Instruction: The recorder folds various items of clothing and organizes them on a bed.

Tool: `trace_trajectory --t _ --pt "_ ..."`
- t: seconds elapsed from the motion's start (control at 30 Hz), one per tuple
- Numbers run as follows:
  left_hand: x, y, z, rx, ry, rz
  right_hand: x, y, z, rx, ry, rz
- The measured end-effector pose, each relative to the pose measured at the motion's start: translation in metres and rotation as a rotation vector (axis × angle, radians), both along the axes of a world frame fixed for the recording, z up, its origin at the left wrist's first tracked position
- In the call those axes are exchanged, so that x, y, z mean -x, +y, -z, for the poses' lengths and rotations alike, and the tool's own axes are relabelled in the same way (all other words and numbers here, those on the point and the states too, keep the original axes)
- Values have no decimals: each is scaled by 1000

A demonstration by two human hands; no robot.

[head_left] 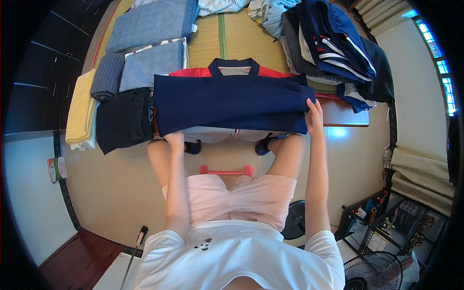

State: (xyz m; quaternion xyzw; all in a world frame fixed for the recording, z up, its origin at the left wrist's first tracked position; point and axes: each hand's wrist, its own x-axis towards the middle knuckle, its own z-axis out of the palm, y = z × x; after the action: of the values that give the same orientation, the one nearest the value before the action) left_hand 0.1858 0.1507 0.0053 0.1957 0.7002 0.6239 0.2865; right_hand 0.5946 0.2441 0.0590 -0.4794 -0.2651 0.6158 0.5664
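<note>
A folded navy garment [232, 103], probably trousers, stretches flat across the front of me. Its right end is gripped by my right hand [314, 115], thumb on top near the edge. My left hand [175, 140] grips its lower edge near the left corner, with the fingertips hidden by the cloth. Beneath the navy cloth lies a jacket with red shoulders [192, 71] and a navy collar [235, 62]. The jacket's light grey lower part [214, 133] hangs out below, with a striped detail near its middle.
Left of the garment lie folded black trousers [123, 119], a blue patterned cloth [152, 65], a rolled grey towel [107, 77] and a yellow towel [80, 108]. A clothes pile [326, 47] rests at the right on a woven mat [253, 40]. A fan [375, 272] stands lower right.
</note>
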Motion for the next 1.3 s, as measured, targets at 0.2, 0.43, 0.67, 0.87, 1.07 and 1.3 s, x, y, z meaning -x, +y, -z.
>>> trace_trajectory --t 0.2,0.43,0.67,0.87,1.07,1.3 --pt "-11 10 -15 115 89 81 0 -11 42 -87 -423 40" --pt "-8 23 -34 244 204 159 22 -21 41 -334 -1104 297" --pt "-32 6 -54 396 324 225 39 -23 43 -183 -1418 396" --pt "-36 4 -70 513 416 296 28 -21 52 -354 -1704 343" --pt "-32 -26 -90 635 510 363 30 -20 52 -362 -1820 395" --pt "-22 -21 -109 771 606 428 31 -9 39 -255 -1640 311"
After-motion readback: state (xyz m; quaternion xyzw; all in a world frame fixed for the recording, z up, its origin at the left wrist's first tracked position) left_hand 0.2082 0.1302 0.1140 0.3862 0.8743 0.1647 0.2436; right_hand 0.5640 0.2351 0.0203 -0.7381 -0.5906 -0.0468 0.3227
